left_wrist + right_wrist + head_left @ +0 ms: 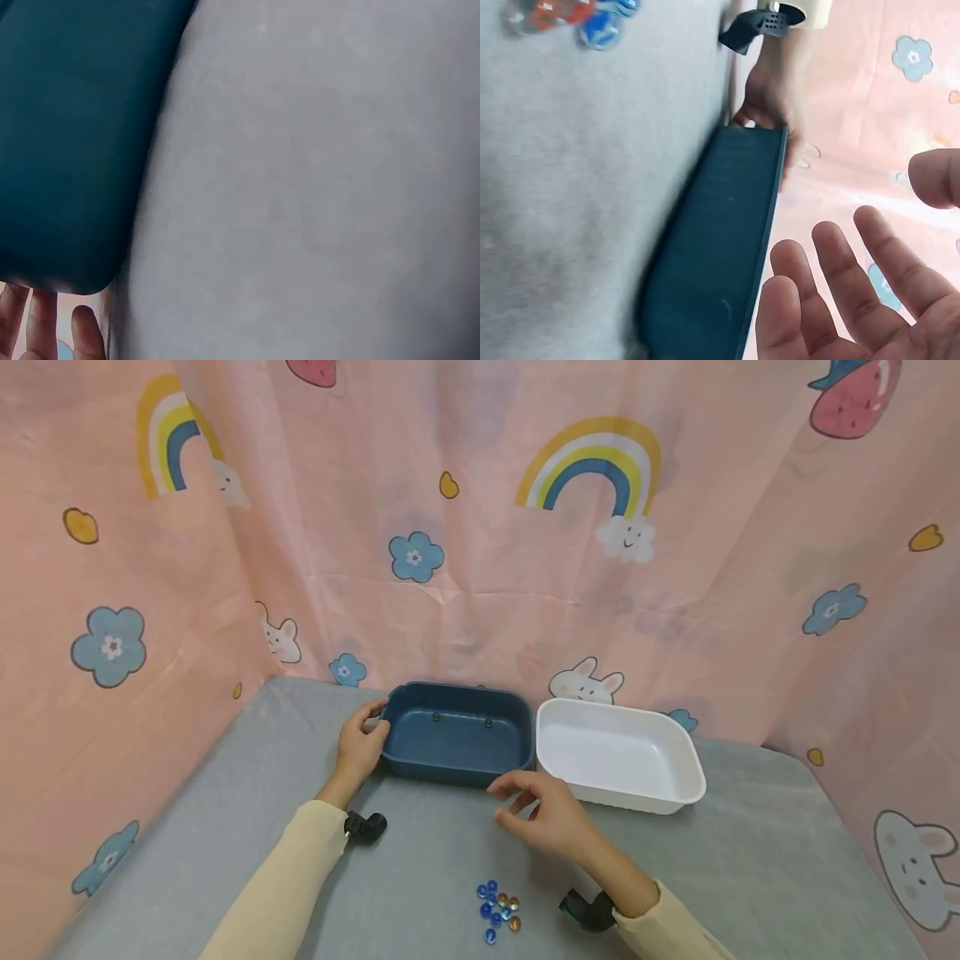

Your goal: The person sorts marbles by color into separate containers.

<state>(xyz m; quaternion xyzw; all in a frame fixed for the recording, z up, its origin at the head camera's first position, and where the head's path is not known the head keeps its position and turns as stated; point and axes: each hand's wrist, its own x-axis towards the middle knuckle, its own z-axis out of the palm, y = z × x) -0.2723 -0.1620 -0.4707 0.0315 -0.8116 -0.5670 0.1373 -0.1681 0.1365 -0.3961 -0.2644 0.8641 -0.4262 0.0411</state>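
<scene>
Down at the bottom centre of the frame there's a loose bunch of small shiny glass marbles (486, 910), blue and amber, sitting on a grey cloth-covered bench (420, 868). Those look smooth and slippery, hard little things you'd want to pinch one at a time, and being round they don't point anywhere.

Bit farther up, right of centre, the right hand (551, 814) hovers by the near right corner of the dark blue, rounded rectangular tray (457, 747). Its fingers are loosely spread and have hold of nothing. Over on the left, the left hand (360, 747) has its fingers fairly straight, tips against the tray's left end; can't tell if any of them hook under the rim.

That tray's in the middle of the frame, hollow side up, long axis running left to right and dipping slightly toward the right. I'd guess plastic: stiff, light, a bit slick, not fragile. Best grab is probably the rim at both short ends. Two tiny round spots show near its far wall, no clue what they are.

Right of it sits a similar white rectangular tray (615, 756), slanting down to the right. Behind everything hangs a pink cartoon-print curtain (487, 627).
</scene>
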